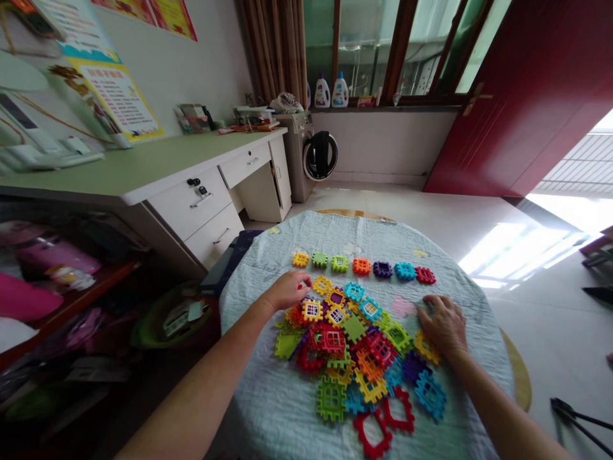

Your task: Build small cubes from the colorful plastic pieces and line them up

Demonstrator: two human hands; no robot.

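A pile of coloured square plastic tiles (354, 358) with toothed edges lies on a round table under a pale quilted cloth (278, 409). Beyond the pile, several single tiles (362, 266) sit in a row, from orange at the left to red at the right. My left hand (287, 289) rests at the pile's far left edge, fingers curled down onto a tile there; what it holds I cannot make out. My right hand (443, 324) lies palm down at the pile's right edge, fingers curled over a yellow tile (426, 348).
A long desk (143, 166) with drawers stands to the left, cluttered shelves below it. A washing machine (311, 156) stands by the far wall under the window. A red door (527, 96) is at the right. Tiled floor (550, 306) surrounds the table.
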